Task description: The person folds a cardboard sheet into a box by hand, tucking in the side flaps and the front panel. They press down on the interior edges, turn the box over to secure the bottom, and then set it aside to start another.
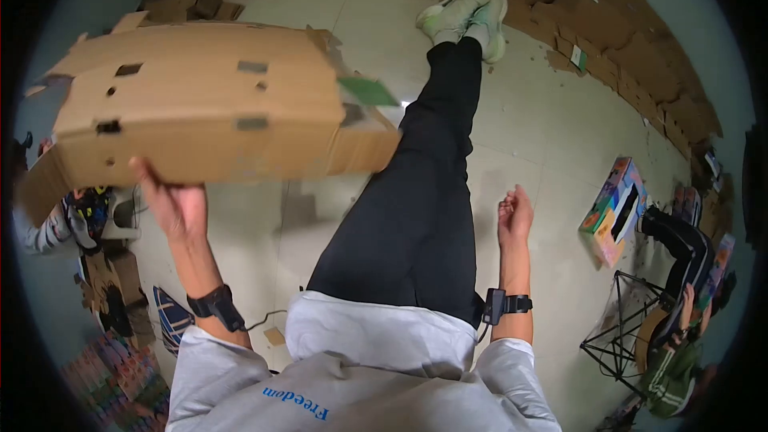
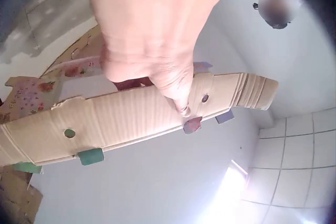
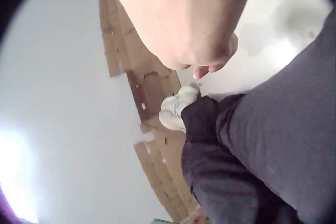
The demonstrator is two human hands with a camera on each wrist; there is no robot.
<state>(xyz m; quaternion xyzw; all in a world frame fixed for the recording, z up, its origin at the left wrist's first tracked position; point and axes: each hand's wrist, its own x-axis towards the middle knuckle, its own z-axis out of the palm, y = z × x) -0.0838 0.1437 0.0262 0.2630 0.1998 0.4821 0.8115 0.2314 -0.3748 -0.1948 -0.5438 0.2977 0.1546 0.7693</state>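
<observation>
A large brown cardboard piece with slots and round holes is held up at the left of the head view by my left hand, whose thumb lies on its near side. In the left wrist view the left hand grips the long edge of the cardboard, thumb on the plain face; its other fingers are mostly hidden behind. My right hand hangs over the floor beside the legs, fingers loosely curled and holding nothing; the right hand also shows in the right wrist view.
Flattened cardboard lines the wall beyond the shoes. At the right stand a colourful box, a black wire frame and a seated person. Another person is partly visible at the far left, above stacked printed pieces.
</observation>
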